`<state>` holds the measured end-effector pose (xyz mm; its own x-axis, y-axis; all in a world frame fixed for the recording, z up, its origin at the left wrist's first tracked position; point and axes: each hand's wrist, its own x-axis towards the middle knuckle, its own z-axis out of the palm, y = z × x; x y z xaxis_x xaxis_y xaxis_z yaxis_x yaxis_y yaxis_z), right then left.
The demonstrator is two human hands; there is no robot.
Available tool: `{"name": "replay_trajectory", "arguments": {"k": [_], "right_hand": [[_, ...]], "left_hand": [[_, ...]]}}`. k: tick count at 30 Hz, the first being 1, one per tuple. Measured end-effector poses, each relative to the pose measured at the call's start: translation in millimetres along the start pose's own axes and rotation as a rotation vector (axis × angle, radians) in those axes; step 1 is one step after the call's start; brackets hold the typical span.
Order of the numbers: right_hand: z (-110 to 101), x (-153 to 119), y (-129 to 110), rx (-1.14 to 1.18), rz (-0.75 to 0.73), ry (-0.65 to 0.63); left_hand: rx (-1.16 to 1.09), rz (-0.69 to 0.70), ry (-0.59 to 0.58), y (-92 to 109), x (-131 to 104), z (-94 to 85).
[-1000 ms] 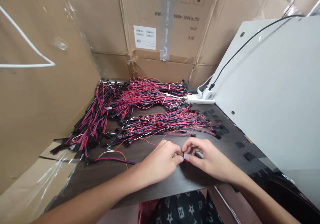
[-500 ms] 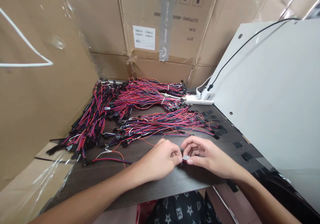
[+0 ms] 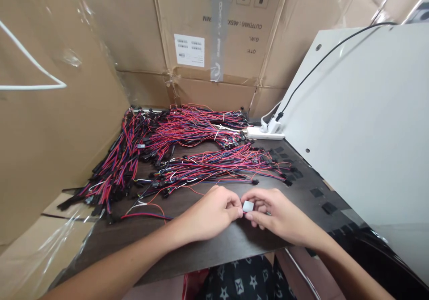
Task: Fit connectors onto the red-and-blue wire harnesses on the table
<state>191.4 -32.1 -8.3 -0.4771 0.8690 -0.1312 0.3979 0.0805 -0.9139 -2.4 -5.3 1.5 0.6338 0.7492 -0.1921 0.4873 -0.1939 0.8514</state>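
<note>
Near the table's front edge, my right hand (image 3: 273, 210) pinches a small light-grey connector (image 3: 248, 206) between thumb and fingers. My left hand (image 3: 221, 210) is closed just left of it, its fingertips on the red and dark wires at the connector's lower left. A red and dark cable (image 3: 144, 215) runs along the table and passes out of sight behind my left forearm. Beyond my hands lies a loose bundle of red, blue and black wires (image 3: 214, 163) with black connectors at its ends.
More wire bundles (image 3: 191, 128) lie at the back, and another pile (image 3: 117, 161) at the left. A white power strip (image 3: 264, 133) sits at the back right beside a white panel (image 3: 362, 125). Cardboard walls (image 3: 228, 54) stand behind and left.
The grey connector now shows its broad face between my hands, where only a smaller part showed before. The fingers of my right hand have shifted around it. The view has moved slightly.
</note>
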Motion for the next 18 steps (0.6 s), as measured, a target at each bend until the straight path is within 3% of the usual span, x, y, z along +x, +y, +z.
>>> {"name": "replay_trajectory", "arguments": {"k": [6,13,18], "right_hand": [[0.8,1.5,-4.2,-0.027,0.038,0.010],[-0.7,-0.8,-4.7,0.204,0.147,-0.051],[0.0,-1.7,-4.2,0.380,0.189,-0.025]], "left_hand": [[-0.033,-0.010,-0.017,-3.4,0.9,-1.6],[-0.252,-0.029,-0.105,-0.9,0.7,-2.7],[-0.303,-0.018,-0.056,0.3,-0.3,3.3]]}}
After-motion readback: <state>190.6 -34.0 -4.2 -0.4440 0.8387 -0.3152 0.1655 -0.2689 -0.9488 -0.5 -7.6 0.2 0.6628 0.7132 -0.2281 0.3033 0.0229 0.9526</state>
